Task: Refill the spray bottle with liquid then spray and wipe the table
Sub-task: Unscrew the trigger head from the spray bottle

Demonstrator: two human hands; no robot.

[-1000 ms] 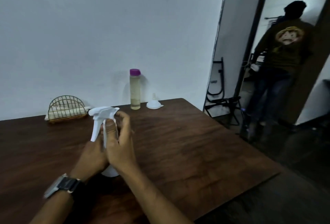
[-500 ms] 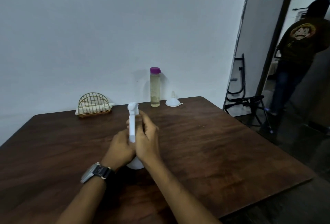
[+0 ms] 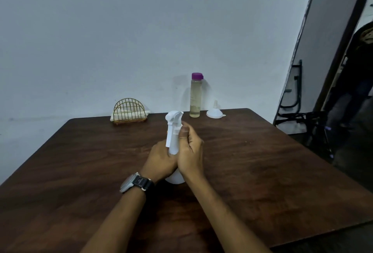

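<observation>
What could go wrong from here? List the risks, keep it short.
1. The left hand and right hand both grip the spray bottle; if its top frees suddenly, it may tip.
2. The tall bottle is narrow and stands beside the funnel; reaching for the funnel might knock it over.
3. Pouring without the funnel would likely spill on the table.

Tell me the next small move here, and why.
Probably twist the trigger head off with the right hand while the left hand steadies the spray bottle. The head is still on, both hands grip the bottle, and the funnel and purple-capped bottle stand untouched behind it.
</observation>
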